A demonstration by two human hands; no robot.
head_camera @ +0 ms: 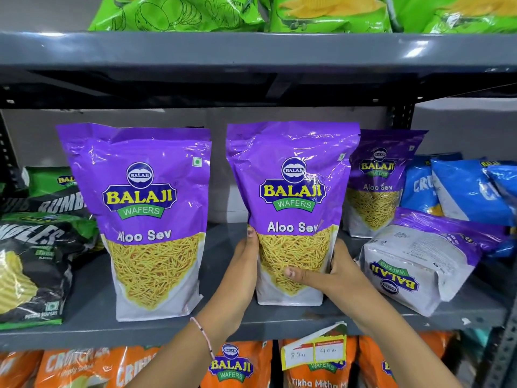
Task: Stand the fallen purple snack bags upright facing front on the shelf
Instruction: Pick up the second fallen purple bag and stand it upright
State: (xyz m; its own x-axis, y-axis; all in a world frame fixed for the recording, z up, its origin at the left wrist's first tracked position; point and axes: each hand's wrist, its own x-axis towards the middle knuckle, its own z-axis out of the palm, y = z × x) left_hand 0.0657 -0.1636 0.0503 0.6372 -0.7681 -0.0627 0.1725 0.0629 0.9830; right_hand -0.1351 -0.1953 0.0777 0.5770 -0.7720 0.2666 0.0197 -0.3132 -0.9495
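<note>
A purple Aloo Sev bag (293, 197) stands upright, front facing me, in the middle of the grey shelf (92, 329). My left hand (246, 264) grips its lower left side and my right hand (333, 273) grips its lower right side, thumb across the front. Another purple bag (151, 219) stands upright to the left, untouched. A third purple bag (377, 183) stands further back on the right. A fallen purple bag (419, 261) lies on its back at the right, its logo upside down.
Black and green chip bags (33, 261) crowd the left end of the shelf. Blue bags (464, 191) sit at the back right. Green bags (195, 12) fill the shelf above, orange bags (232, 365) the shelf below. A yellow price tag (313, 351) hangs on the shelf edge.
</note>
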